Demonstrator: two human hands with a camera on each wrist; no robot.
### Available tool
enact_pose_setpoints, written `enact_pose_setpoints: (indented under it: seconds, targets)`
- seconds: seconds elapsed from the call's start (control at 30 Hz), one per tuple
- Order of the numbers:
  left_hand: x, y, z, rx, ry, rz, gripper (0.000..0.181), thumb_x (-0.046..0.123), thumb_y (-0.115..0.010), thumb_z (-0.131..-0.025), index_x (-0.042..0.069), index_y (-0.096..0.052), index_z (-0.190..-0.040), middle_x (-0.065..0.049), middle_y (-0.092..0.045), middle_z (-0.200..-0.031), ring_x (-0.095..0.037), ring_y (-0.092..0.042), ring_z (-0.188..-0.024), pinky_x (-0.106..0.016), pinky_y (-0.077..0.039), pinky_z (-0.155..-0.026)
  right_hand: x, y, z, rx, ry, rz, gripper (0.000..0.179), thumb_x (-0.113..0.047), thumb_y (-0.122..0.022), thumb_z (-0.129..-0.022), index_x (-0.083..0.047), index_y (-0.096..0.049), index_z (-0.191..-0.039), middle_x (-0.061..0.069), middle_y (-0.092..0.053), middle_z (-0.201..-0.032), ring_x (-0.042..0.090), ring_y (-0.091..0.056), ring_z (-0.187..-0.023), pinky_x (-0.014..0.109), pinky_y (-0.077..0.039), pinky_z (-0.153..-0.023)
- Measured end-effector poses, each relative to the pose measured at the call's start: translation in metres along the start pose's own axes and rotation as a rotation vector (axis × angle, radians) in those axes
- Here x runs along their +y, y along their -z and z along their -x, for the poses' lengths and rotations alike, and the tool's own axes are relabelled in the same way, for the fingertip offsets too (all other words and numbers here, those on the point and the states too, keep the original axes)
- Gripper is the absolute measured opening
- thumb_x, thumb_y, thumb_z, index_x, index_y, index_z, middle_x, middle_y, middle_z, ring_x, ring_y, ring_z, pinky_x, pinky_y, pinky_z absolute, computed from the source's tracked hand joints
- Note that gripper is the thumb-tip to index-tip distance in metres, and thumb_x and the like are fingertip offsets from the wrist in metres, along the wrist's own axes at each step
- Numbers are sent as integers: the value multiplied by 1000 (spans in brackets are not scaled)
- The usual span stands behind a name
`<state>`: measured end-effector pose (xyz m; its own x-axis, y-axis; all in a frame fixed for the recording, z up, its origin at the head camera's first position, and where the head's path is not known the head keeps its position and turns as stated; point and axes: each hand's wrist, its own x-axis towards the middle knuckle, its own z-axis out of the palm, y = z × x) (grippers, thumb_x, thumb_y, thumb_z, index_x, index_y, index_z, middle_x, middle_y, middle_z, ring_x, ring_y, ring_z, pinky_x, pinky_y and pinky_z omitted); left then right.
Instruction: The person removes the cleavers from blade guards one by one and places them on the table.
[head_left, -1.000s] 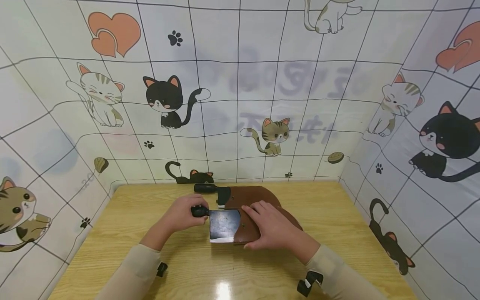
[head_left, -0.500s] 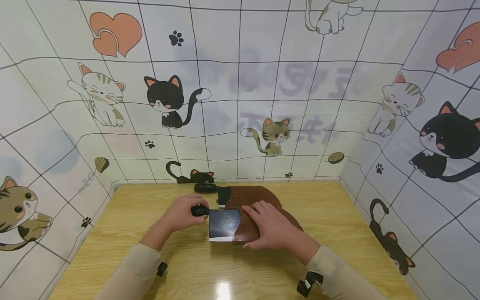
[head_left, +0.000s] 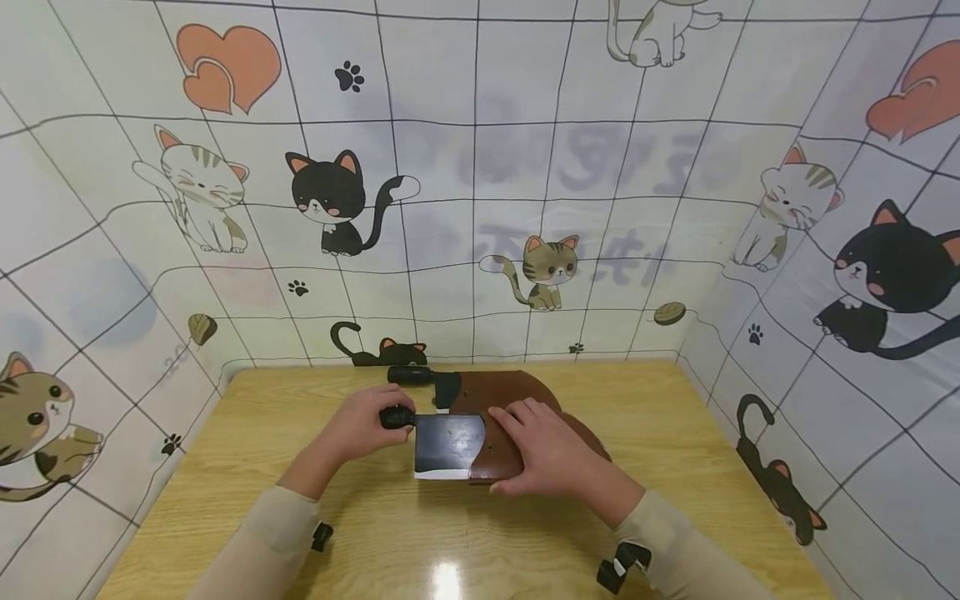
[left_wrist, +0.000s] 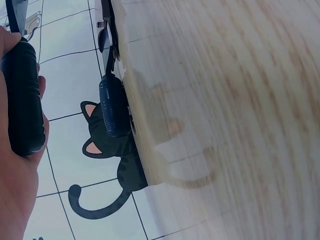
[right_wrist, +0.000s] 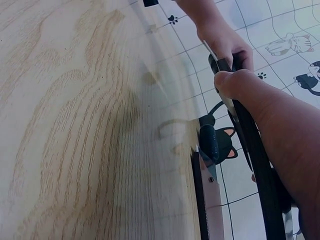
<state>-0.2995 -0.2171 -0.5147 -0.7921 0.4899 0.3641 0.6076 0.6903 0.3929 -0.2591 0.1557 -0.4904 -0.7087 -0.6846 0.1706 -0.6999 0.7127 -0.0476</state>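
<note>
Both hands hold 1 cleaver, left hand gripping the handle, right hand the sheath. Beyond them lies another cleaver

The left hand grips the black handle of a cleaver, whose dark blade sits partly inside a brown sheath held by the right hand; just behind, a second sheathed cleaver lies on the wooden table, handle leftward, before a cat-patterned wall covering
</note>
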Motion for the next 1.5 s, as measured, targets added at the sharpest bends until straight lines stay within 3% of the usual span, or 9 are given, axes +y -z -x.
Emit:
enact_pose_setpoints:
  seconds: [0.33,0.57,0.87,1.1,1.37,1.5]
  targets:
    - [3,1,2,6,-9,-75,26,31,-88,-92,31,-78,-116,11,-74,-116,-14,-68,-94,-40,-58,-80,0,-1,0,23,4,1,117,-88,-76,-80,-13,-49,-166,3,-59,-141,23,-53,-127,46,-45,-116]
    - [4,-2,2,22,36,-51,28,31,-89,-92,29,-80,-119,11,-73,-115,-14,-69,-95,-42,-59,-80,0,-1,0,24,-3,8,117,-86,-77,-80,-13,-49,-166,3,-60,-139,22,-53,-126,46,-45,-116]
    - [6,-1,0,-18,113,21,27,28,-87,-95,26,-80,-122,8,-72,-117,-18,-68,-99,-45,-58,-85,3,-2,1,31,-13,-18,116,-84,-80,-80,-12,-50,-166,5,-60,-138,26,-54,-127,49,-45,-116]
    - [-1,5,0,-10,78,67,27,18,-89,-93,18,-81,-118,5,-73,-117,-19,-69,-100,-45,-59,-88,9,-5,2,48,-8,-15,115,-84,-81,-79,-12,-51,-164,5,-60,-139,26,-54,-126,50,-47,-112]
    - [0,6,3,1,50,66,26,18,-89,-91,23,-80,-115,6,-72,-115,-20,-68,-99,-44,-60,-86,9,-5,3,44,5,-24,117,-85,-80,-79,-11,-49,-166,6,-60,-140,27,-54,-128,50,-47,-114]
    - [-2,4,7,21,65,71,27,16,-89,-90,21,-81,-115,5,-73,-117,-21,-69,-102,-46,-60,-88,12,-6,7,42,-8,-24,118,-83,-81,-79,-12,-48,-167,6,-59,-144,27,-53,-131,52,-48,-114]
